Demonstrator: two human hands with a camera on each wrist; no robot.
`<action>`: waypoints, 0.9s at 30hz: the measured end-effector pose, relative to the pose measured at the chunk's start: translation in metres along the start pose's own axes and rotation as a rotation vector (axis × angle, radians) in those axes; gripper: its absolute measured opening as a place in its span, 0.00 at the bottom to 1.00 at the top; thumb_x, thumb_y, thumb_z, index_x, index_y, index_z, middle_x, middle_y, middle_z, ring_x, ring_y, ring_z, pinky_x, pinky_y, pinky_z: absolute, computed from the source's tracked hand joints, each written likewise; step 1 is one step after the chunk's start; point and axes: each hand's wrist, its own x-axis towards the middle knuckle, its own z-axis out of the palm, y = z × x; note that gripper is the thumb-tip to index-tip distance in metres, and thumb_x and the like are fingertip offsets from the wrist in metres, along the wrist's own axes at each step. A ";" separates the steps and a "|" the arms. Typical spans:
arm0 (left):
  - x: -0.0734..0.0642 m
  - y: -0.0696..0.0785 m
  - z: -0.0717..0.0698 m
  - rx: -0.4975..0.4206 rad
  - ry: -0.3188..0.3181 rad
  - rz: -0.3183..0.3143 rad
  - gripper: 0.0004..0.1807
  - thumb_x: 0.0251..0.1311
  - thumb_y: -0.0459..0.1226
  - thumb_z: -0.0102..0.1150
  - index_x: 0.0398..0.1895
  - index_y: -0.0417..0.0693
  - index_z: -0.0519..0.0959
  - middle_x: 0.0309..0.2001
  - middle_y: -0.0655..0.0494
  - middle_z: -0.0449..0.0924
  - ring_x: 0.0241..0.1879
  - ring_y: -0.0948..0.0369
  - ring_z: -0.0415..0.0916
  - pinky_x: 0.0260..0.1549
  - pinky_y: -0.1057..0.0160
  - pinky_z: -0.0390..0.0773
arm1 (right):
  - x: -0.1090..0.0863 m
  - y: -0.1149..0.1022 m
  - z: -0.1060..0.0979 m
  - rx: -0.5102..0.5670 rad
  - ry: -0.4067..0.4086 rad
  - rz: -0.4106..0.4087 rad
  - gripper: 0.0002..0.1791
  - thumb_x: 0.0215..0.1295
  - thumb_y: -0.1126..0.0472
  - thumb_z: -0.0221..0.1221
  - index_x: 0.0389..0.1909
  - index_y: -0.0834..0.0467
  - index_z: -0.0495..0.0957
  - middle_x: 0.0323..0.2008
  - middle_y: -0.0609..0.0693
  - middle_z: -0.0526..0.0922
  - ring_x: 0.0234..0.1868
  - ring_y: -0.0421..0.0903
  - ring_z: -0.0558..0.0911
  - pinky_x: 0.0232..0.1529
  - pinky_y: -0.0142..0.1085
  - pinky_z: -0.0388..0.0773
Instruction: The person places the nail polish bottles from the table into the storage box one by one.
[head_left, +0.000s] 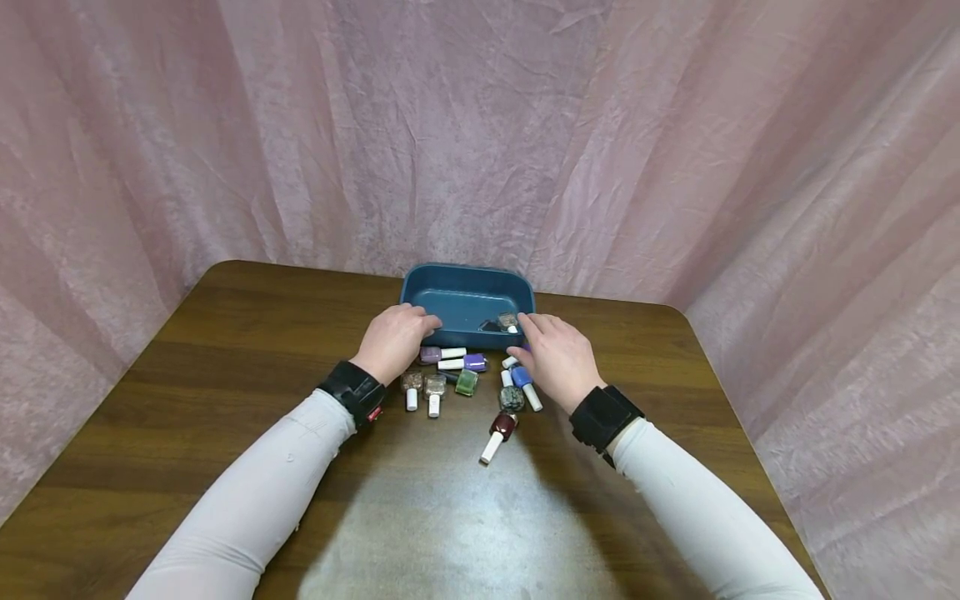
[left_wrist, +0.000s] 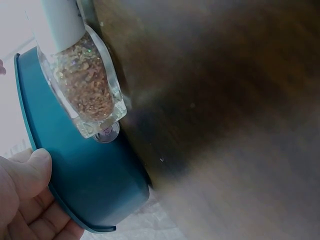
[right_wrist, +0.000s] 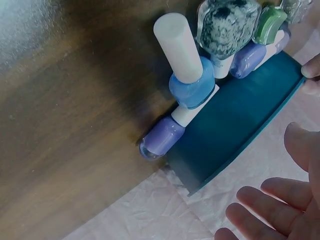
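Observation:
A teal plastic bin [head_left: 480,340] stands towards the back of the table. My left hand [head_left: 395,339] grips its front rim near the left corner, thumb on the outer wall in the left wrist view. Over its front right corner is my right hand [right_wrist: 280,200], fingers spread and holding nothing; whether it touches the rim I cannot tell. Inside the bin lie a glitter nail polish bottle [head_left: 507,320] and a dark item [head_left: 491,326]. Just in front lie a purple nail polish [head_left: 476,362], a green one [head_left: 467,382] and a blue one [right_wrist: 192,86].
Closer to the person are a copper glitter polish [left_wrist: 85,82], a pale glitter polish [head_left: 435,385], a speckled polish [right_wrist: 227,27] and a dark red polish [head_left: 503,426] with a white cap. A pink curtain [head_left: 465,142] hangs behind the wooden table [head_left: 300,308].

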 end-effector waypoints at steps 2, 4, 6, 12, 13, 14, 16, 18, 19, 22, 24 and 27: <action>0.001 -0.001 0.000 -0.001 -0.004 0.001 0.17 0.76 0.24 0.62 0.57 0.48 0.92 0.48 0.50 0.91 0.49 0.51 0.86 0.59 0.51 0.85 | -0.001 -0.001 -0.001 0.006 -0.004 0.000 0.33 0.75 0.47 0.72 0.70 0.65 0.81 0.62 0.61 0.87 0.64 0.59 0.85 0.67 0.50 0.82; 0.001 -0.002 0.000 -0.006 -0.008 0.003 0.17 0.76 0.24 0.62 0.57 0.48 0.91 0.48 0.50 0.91 0.49 0.51 0.86 0.59 0.51 0.85 | -0.002 -0.003 -0.002 0.014 -0.013 0.005 0.33 0.75 0.47 0.72 0.70 0.65 0.81 0.62 0.61 0.87 0.65 0.59 0.85 0.68 0.50 0.82; 0.002 -0.004 -0.001 -0.010 -0.011 0.005 0.17 0.76 0.23 0.61 0.57 0.47 0.91 0.48 0.50 0.91 0.49 0.51 0.86 0.59 0.51 0.85 | -0.004 -0.004 -0.004 0.024 -0.026 0.013 0.33 0.76 0.47 0.71 0.70 0.65 0.80 0.63 0.61 0.87 0.65 0.59 0.85 0.68 0.50 0.82; 0.004 -0.007 -0.002 -0.018 -0.018 0.012 0.18 0.76 0.23 0.60 0.57 0.47 0.91 0.48 0.50 0.91 0.49 0.51 0.86 0.60 0.51 0.84 | -0.007 -0.009 -0.007 0.051 -0.064 0.012 0.34 0.75 0.47 0.72 0.72 0.64 0.80 0.63 0.59 0.87 0.66 0.57 0.85 0.68 0.50 0.82; 0.004 -0.007 -0.002 -0.019 -0.017 0.013 0.18 0.76 0.23 0.60 0.57 0.47 0.91 0.48 0.50 0.91 0.49 0.51 0.86 0.60 0.51 0.84 | -0.008 -0.009 -0.007 0.055 -0.061 0.003 0.33 0.75 0.47 0.72 0.71 0.64 0.81 0.62 0.59 0.87 0.65 0.57 0.85 0.68 0.50 0.82; 0.004 -0.007 -0.002 -0.020 -0.016 0.015 0.17 0.76 0.23 0.61 0.57 0.47 0.91 0.48 0.50 0.91 0.49 0.51 0.86 0.60 0.51 0.84 | -0.009 -0.010 -0.007 0.064 -0.058 -0.005 0.33 0.74 0.48 0.73 0.71 0.64 0.81 0.62 0.58 0.87 0.65 0.57 0.85 0.68 0.50 0.82; 0.004 -0.007 -0.002 -0.021 -0.013 0.017 0.17 0.76 0.23 0.61 0.57 0.47 0.91 0.48 0.50 0.91 0.49 0.51 0.86 0.59 0.51 0.84 | -0.011 -0.011 -0.007 0.076 -0.049 -0.023 0.32 0.73 0.48 0.74 0.70 0.64 0.82 0.62 0.58 0.87 0.65 0.57 0.85 0.67 0.50 0.82; 0.004 -0.007 -0.002 -0.022 -0.011 0.018 0.17 0.76 0.23 0.60 0.57 0.47 0.91 0.48 0.50 0.91 0.49 0.50 0.86 0.59 0.51 0.84 | -0.013 -0.011 -0.007 0.086 -0.047 -0.043 0.32 0.73 0.49 0.74 0.69 0.64 0.82 0.62 0.58 0.87 0.66 0.57 0.84 0.67 0.51 0.83; 0.004 -0.007 -0.002 -0.022 -0.010 0.018 0.17 0.76 0.23 0.60 0.57 0.47 0.91 0.48 0.50 0.91 0.49 0.50 0.86 0.59 0.51 0.84 | -0.015 -0.011 -0.007 0.088 -0.048 -0.053 0.32 0.73 0.49 0.74 0.69 0.64 0.82 0.62 0.58 0.87 0.66 0.57 0.84 0.67 0.51 0.83; 0.003 -0.006 -0.003 -0.025 -0.011 0.016 0.18 0.76 0.23 0.60 0.57 0.47 0.91 0.48 0.50 0.91 0.49 0.50 0.86 0.59 0.51 0.84 | -0.018 -0.012 -0.008 0.086 -0.061 -0.083 0.32 0.74 0.49 0.73 0.70 0.64 0.82 0.63 0.59 0.86 0.67 0.57 0.84 0.67 0.51 0.82; 0.003 -0.007 -0.003 -0.024 -0.009 0.016 0.18 0.76 0.22 0.60 0.57 0.47 0.91 0.48 0.50 0.91 0.49 0.50 0.86 0.59 0.51 0.84 | -0.020 -0.012 -0.008 0.087 -0.069 -0.103 0.32 0.74 0.49 0.73 0.70 0.64 0.81 0.63 0.59 0.86 0.67 0.57 0.83 0.68 0.51 0.82; 0.003 -0.007 -0.003 -0.018 -0.007 0.018 0.18 0.76 0.22 0.60 0.56 0.47 0.91 0.48 0.50 0.91 0.49 0.50 0.85 0.58 0.51 0.84 | -0.023 -0.013 -0.009 0.098 -0.081 -0.138 0.33 0.73 0.49 0.74 0.70 0.64 0.81 0.64 0.59 0.86 0.68 0.58 0.83 0.70 0.50 0.80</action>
